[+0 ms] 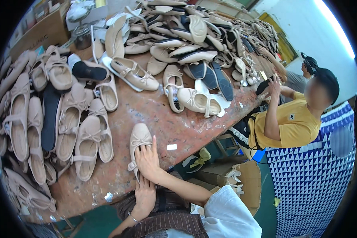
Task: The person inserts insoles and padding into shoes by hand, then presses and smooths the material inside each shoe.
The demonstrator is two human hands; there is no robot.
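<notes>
Worn reddish-brown bench [154, 115], paint-stained. Beige bow shoe [139, 143] at near edge. Left of it: rows of beige shoes [73, 131], black insole [50, 119] among them. Beyond it: bow shoe on white sole [198, 101], then big shoe heap [186, 31]. Just right: small white tag [171, 146].

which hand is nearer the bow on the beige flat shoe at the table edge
Right. The right hand presses the beige flat shoe just below the bow; the left hand grips its heel.

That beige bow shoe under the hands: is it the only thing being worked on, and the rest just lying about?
In hand:
beige flat shoe with a bow
right hand pressing it
left hand at its heel

Lying about:
rows of beige shoes
dark insoles
worn brown table
</notes>
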